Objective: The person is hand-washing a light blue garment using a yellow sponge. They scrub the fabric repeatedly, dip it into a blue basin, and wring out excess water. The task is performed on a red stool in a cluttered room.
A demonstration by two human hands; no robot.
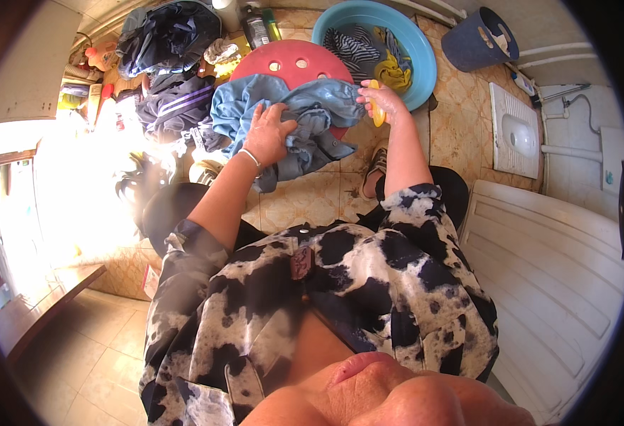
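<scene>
A wet-looking blue garment lies bunched over a round red plastic stool with holes in its top. My left hand rests on the garment with the fingers spread, a light bangle at its wrist. In my right hand is a yellow bar, perhaps soap or a brush, held upright at the garment's right end. Just behind that hand stands a light blue plastic basin with striped cloth and a yellow cloth in it.
Dark clothes fill a tub at the back left, with more dark clothes heaped in front. Bottles stand behind the stool. A dark blue bucket and a squat toilet are at the right, a ridged white panel nearer me.
</scene>
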